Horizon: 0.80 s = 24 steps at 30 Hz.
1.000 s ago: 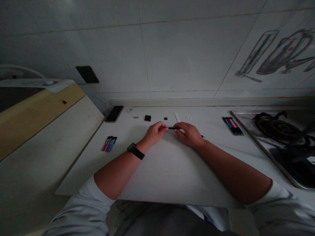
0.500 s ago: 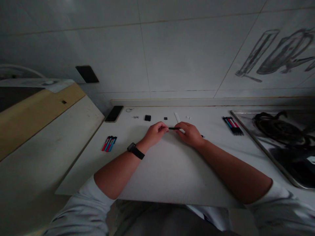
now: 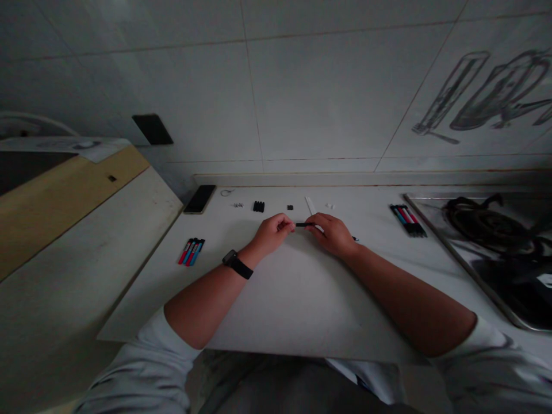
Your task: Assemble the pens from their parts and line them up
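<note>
In front of me, a slim black pen [image 3: 302, 225] lies level between my two hands, above the white counter. My left hand [image 3: 275, 232], with a dark watch on its wrist, has finger and thumb pinched at the pen's left tip. The fingers of my right hand [image 3: 331, 233] are closed around the pen's right part and hide much of it. A dark end pokes out past the right hand's far side. Just behind the right hand lie thin white sticks [image 3: 309, 204]. A small dark square piece [image 3: 290, 207] is behind the gap between the hands.
Behind are black caps [image 3: 259, 206], small springs [image 3: 237, 205], a ring [image 3: 226, 193] and small clear pieces [image 3: 330, 206]. A phone [image 3: 200, 199] lies back left. Red and blue barrels [image 3: 192, 252] sit left; several pens [image 3: 408, 221] lie right beside the gas stove [image 3: 457, 261].
Almost nothing differs. Both hands keep the same place and grip, with a little more of the pen's black left end visible between them.
</note>
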Each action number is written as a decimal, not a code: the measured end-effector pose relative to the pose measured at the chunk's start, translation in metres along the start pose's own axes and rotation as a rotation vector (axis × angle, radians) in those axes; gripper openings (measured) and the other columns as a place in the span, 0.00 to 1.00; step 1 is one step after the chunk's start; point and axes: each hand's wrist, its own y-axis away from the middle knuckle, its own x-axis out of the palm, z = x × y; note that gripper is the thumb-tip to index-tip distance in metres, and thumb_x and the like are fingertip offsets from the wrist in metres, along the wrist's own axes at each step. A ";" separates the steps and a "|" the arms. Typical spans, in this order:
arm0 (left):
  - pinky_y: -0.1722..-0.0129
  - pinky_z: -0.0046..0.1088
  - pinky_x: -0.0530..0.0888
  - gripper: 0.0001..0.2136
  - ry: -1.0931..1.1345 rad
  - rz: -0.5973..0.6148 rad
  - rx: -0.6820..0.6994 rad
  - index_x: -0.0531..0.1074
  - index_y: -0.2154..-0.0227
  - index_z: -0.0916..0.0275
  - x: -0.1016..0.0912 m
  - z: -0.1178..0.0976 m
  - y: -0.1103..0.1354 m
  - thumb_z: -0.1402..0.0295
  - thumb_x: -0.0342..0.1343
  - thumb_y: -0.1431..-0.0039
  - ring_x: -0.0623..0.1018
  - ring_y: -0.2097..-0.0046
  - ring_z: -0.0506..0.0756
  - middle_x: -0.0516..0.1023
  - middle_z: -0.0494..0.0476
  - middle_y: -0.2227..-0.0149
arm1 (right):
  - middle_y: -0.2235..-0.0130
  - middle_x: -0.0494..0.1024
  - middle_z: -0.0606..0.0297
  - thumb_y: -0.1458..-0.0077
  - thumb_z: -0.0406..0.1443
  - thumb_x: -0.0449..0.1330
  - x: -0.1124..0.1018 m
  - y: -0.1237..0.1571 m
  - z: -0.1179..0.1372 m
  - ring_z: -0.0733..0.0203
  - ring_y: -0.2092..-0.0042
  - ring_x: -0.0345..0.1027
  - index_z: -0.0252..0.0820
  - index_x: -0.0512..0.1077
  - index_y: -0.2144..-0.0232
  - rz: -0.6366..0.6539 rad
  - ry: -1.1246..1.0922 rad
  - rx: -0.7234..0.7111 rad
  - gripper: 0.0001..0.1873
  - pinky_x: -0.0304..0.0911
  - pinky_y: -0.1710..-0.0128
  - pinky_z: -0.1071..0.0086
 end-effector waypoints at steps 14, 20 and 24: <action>0.58 0.31 0.75 0.12 -0.223 0.078 0.170 0.75 0.53 0.59 0.000 -0.003 0.005 0.66 0.64 0.38 0.77 0.61 0.52 0.81 0.56 0.55 | 0.62 0.82 0.55 0.28 0.43 0.52 -0.002 0.000 0.001 0.54 0.62 0.74 0.41 0.78 0.59 0.085 0.172 -0.041 0.18 0.64 0.59 0.65; 0.56 0.33 0.74 0.04 -0.450 0.124 0.282 0.78 0.63 0.60 -0.001 -0.007 0.003 0.68 0.60 0.33 0.77 0.58 0.55 0.79 0.56 0.63 | 0.60 0.82 0.55 0.29 0.44 0.54 0.000 -0.001 0.004 0.52 0.59 0.75 0.42 0.78 0.56 0.085 0.142 -0.090 0.16 0.67 0.55 0.61; 0.55 0.33 0.73 0.05 -0.473 0.085 0.233 0.79 0.60 0.60 -0.006 0.000 -0.003 0.68 0.58 0.31 0.78 0.58 0.55 0.80 0.56 0.62 | 0.57 0.82 0.54 0.29 0.41 0.53 -0.002 -0.003 -0.002 0.51 0.55 0.76 0.42 0.77 0.53 -0.022 0.114 -0.013 0.15 0.69 0.51 0.58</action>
